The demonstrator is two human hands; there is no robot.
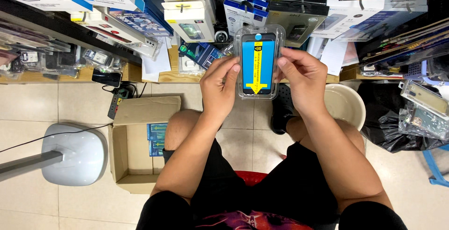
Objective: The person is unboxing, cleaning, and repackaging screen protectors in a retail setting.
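Beige floor tiles (28,108) and crowded shelves of boxed goods (191,19) form the setting, viewed from above over a seated person's knees. At centre, a clear plastic tray (259,61) with rounded corners is held upright in the air above the knees, in front of the shelf edge; it encloses a dark-framed blue panel bearing a yellow strip (257,66) that ends in a downward arrow. Left hand (220,87) grasps the tray's left edge, thumb on the front face and fingers curled behind. Right hand (301,78) grasps the right edge likewise, its fingertips pressed against the rim. Below the hands lie bare knees and black shorts, with a red seat (250,177) showing between the thighs. To the left, an open cardboard box (128,164) stands on the floor and holds flat blue packets (156,139); beside it sits a white rounded stand base (77,153). To the right are a cream basin (348,104) and a black plastic bag (388,113).
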